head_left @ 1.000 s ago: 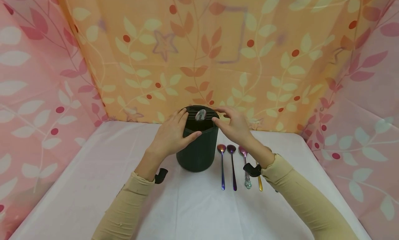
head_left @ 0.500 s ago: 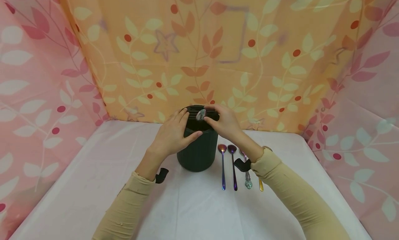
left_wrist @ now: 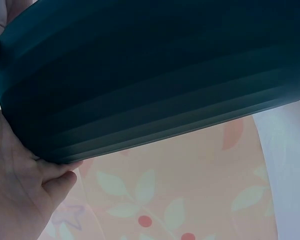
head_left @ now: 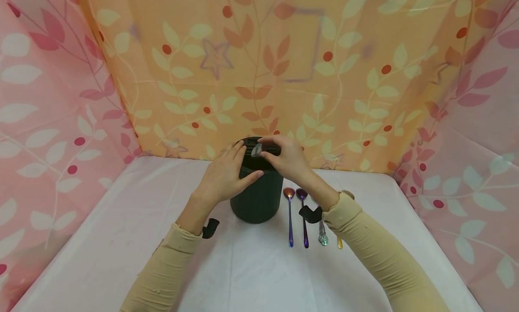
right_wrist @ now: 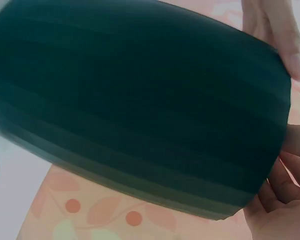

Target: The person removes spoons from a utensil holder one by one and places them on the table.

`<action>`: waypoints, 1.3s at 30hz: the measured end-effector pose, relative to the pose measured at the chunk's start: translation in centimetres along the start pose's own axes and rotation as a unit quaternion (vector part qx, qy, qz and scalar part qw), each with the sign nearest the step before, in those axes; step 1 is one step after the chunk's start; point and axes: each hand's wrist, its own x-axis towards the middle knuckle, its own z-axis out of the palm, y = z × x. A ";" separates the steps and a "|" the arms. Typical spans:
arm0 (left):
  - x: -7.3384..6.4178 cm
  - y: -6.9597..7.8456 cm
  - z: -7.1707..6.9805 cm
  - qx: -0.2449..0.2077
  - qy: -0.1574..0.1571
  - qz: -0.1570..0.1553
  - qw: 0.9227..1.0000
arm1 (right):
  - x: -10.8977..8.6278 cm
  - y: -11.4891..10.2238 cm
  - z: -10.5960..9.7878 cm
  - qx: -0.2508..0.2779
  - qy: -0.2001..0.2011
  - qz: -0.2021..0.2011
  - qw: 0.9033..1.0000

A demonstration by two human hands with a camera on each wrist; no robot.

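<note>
A dark green utensil holder (head_left: 256,199) with a slotted top stands upright near the back of the table. My left hand (head_left: 222,173) holds it by the rim, thumb along the near edge and fingers over the left side. Above the slots shows a silver spoon's bowl (head_left: 257,150); the handle is hidden. The thumb and forefinger of my right hand (head_left: 289,159) pinch this bowl. Both wrist views are mostly filled by the holder's ribbed wall (left_wrist: 155,75), with fingers at its rim.
To the right of the holder, several long spoons lie side by side: an orange-and-blue spoon (head_left: 289,217), a purple spoon (head_left: 304,226), an ornate-handled spoon (head_left: 322,235) and a gold-handled spoon (head_left: 339,242). My right forearm partly covers them. Patterned cloth (head_left: 259,69) surrounds the white table (head_left: 243,276).
My right hand has moved left from the holder's right rim to the spoon and taken its bowl between thumb and forefinger. The bowl has shifted slightly left and turned. My left hand stays put.
</note>
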 end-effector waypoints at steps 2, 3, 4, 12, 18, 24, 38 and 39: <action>0.0 0.0 0.0 0.000 0.002 0.002 1.000 | -0.1 -0.3 0.0 0.015 -0.005 -0.009 1.000; 0.0 0.0 0.0 0.000 0.002 0.003 1.000 | -0.1 -0.4 0.0 0.027 -0.008 -0.012 1.000; 0.0 0.0 0.1 0.000 0.003 0.004 1.000 | -0.1 -0.6 0.0 0.038 -0.012 -0.015 0.999; 0.0 0.2 0.1 -0.003 0.006 0.006 1.000 | -0.1 -1.1 -0.1 0.080 -0.029 -0.002 0.996; 0.0 0.2 0.1 -0.004 0.002 0.004 1.000 | -0.3 -1.4 -0.6 0.098 -0.035 0.008 0.995; 0.0 0.2 0.1 -0.003 0.006 0.001 1.000 | -0.6 -1.7 -1.5 0.101 -0.018 0.020 0.995; 0.1 0.3 -0.2 0.006 -0.008 -0.004 1.000 | -1.7 -2.8 -4.9 0.172 0.032 0.056 0.983; 0.0 0.3 -0.2 0.006 -0.010 -0.005 1.000 | -1.9 -3.1 -5.2 0.174 0.037 0.059 0.982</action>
